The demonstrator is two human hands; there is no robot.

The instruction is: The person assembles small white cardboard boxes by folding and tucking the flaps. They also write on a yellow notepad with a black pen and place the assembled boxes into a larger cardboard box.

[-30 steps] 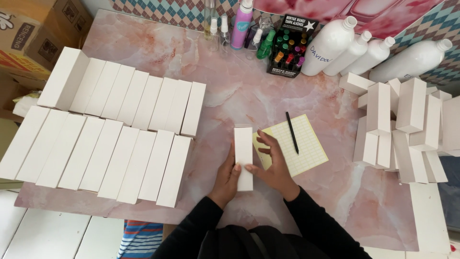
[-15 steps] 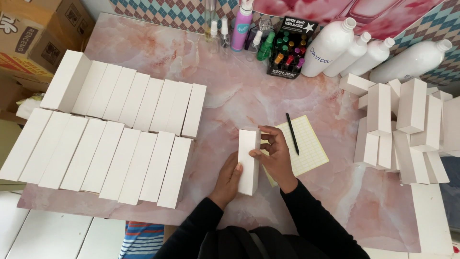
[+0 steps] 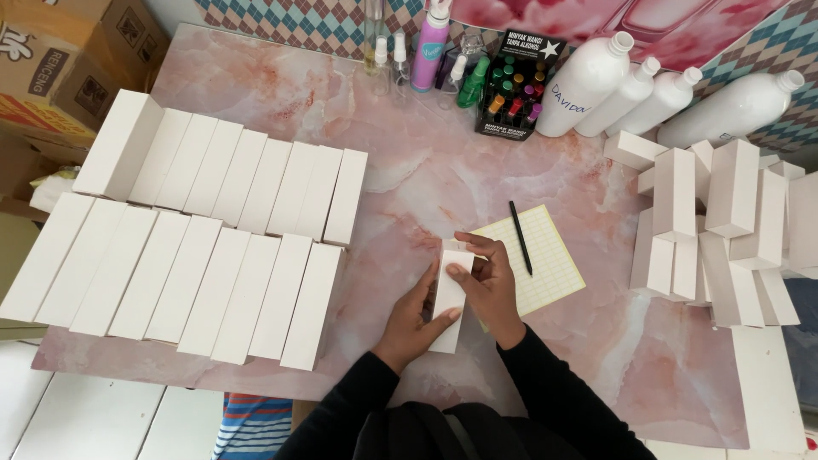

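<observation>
Standing near frame centre, the white box [image 3: 449,298] runs top to bottom, long axis toward the person. Left hand [image 3: 415,317] grips its lower left side; right hand [image 3: 486,281] pinches the upper end.

Bench [image 3: 443,170] showing pink marble veining. Boxes [image 3: 213,247] looking plain white. Gridded sheet [image 3: 545,264] appearing pale yellow, pen [image 3: 521,237] black. Bottles [image 3: 656,94] showing white; spray bottle [image 3: 430,47] purple. Sleeves [image 3: 545,392] showing black.

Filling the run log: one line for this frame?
left hand: holds white carton | right hand: on carton | black pen on yellow sheet
</observation>
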